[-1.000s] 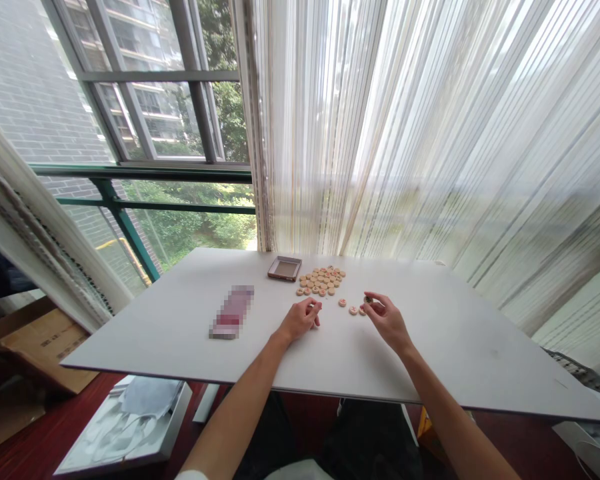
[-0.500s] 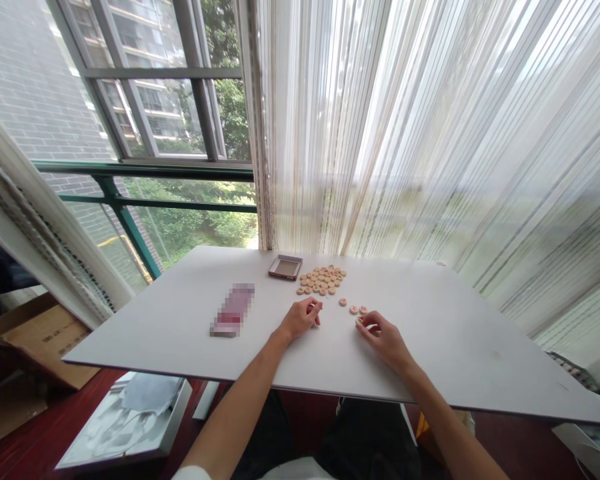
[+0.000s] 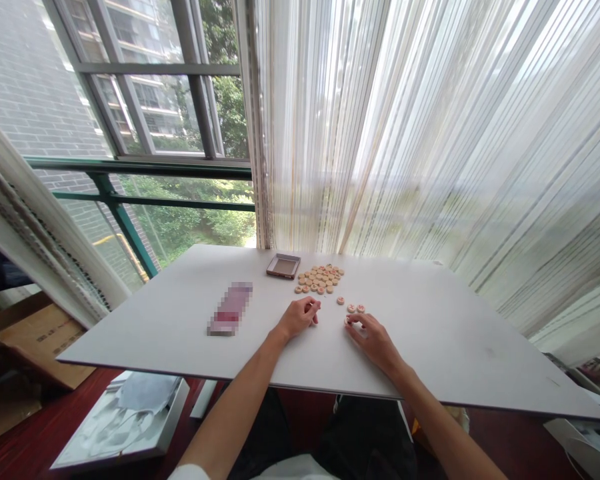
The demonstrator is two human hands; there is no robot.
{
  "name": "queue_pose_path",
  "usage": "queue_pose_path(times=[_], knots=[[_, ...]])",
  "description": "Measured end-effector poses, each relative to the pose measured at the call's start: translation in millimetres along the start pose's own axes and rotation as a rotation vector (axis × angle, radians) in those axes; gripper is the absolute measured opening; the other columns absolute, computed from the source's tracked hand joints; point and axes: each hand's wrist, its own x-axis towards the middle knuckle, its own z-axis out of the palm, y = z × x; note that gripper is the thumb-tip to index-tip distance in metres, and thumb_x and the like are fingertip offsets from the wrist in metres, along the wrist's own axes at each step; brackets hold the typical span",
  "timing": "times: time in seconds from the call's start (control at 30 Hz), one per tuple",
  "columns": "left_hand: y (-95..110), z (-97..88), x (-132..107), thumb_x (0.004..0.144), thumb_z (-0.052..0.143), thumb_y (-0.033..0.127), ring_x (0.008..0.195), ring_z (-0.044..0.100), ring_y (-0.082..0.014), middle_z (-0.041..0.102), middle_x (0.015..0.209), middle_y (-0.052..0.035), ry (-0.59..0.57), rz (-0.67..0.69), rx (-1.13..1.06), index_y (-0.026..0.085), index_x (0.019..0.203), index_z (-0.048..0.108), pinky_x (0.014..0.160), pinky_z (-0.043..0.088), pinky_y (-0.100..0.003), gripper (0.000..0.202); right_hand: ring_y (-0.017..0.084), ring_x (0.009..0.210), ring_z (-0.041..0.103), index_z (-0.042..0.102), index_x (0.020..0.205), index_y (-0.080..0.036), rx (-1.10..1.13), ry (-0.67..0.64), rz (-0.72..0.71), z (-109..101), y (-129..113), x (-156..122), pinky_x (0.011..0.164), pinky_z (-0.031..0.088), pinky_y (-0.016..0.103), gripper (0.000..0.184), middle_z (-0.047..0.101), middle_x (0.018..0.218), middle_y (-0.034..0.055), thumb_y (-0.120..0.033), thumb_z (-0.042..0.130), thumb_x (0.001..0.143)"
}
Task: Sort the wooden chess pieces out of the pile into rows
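Note:
My right hand (image 3: 373, 337) rests low over the white table, thumb and fingertips closed on a round wooden xiangqi piece (image 3: 347, 321) that is partly covered. Just beyond its fingers lie two pieces with red markings, a left one (image 3: 351, 309) and a right one (image 3: 361, 309). A single piece (image 3: 341, 301) sits a little farther back. My left hand (image 3: 298, 317) is on the table with its fingers curled together; whatever they may hold is hidden. Past both hands spreads a cluster of xiangqi pieces (image 3: 322, 275), several marked in red or dark characters.
On the white table (image 3: 430, 347), a shallow open box (image 3: 283, 266) stands left of the cluster. A blurred-out flat pinkish object (image 3: 230, 310) lies at the left. Sheer curtains (image 3: 405, 133) hang behind the far edge. Below the left front are a white box (image 3: 125, 420) and a cardboard box (image 3: 55, 337).
My right hand has moved left along the table with the piece at its fingertips, away from beside the two marked pieces. My left hand stays curled in place. The view has shifted slightly.

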Motion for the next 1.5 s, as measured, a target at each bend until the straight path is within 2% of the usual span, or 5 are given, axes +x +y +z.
queue_pose_path(times=[0.8,1.07,1.2,1.33,1.5], knots=[[1.7,-0.2,0.1,0.092,0.042,0.054,0.051,0.06,-0.0133,0.069,0.062,-0.0019,-0.011,0.015,0.001,0.017,0.087,0.064,0.057,0.046,-0.025,0.043,0.026,0.1,0.06,0.069,0.104,-0.029,-0.057,0.002,-0.07,-1.0,-3.5,-4.6,0.092,0.05,0.045,0.021,0.068,0.102,0.0063,-0.025,0.052,0.092],[2.3,-0.4,-0.2,0.092,0.042,0.056,0.051,0.06,-0.0135,0.069,0.063,-0.0024,-0.01,0.007,0.009,0.017,0.088,0.065,0.058,0.046,-0.025,0.046,0.026,0.104,0.06,0.068,0.103,-0.027,-0.004,0.081,-0.028,-1.8,-4.8,-4.5,0.094,0.05,0.046,0.022,0.067,0.104,0.0078,-0.026,0.049,0.093],[1.8,-0.3,0.2,0.091,0.043,0.055,0.051,0.06,-0.0135,0.068,0.062,-0.0023,-0.007,0.003,0.006,0.017,0.087,0.064,0.058,0.046,-0.025,0.044,0.025,0.098,0.063,0.067,0.102,-0.026,0.054,0.165,0.079,-8.1,-0.7,-1.2,0.078,0.057,0.04,0.023,0.066,0.108,0.0086,-0.034,0.046,0.094],[1.4,-0.1,0.5,0.091,0.043,0.054,0.052,0.06,-0.0136,0.068,0.061,-0.0018,-0.006,0.003,0.015,0.017,0.086,0.064,0.058,0.046,-0.025,0.043,0.022,0.086,0.065,0.068,0.101,-0.024,0.055,0.216,0.142,-22.5,11.5,20.0,0.072,0.058,0.037,0.026,0.068,0.105,0.008,-0.039,0.048,0.093],[0.6,0.0,0.6,0.091,0.044,0.053,0.05,0.059,-0.0132,0.068,0.062,-0.0011,-0.006,0.002,0.02,0.018,0.085,0.064,0.058,0.046,-0.025,0.041,0.022,0.095,0.065,0.066,0.114,-0.023,-0.018,0.201,0.108,-36.3,36.0,82.9,0.079,0.057,0.037,0.032,0.067,0.112,0.0077,-0.033,0.043,0.094]])
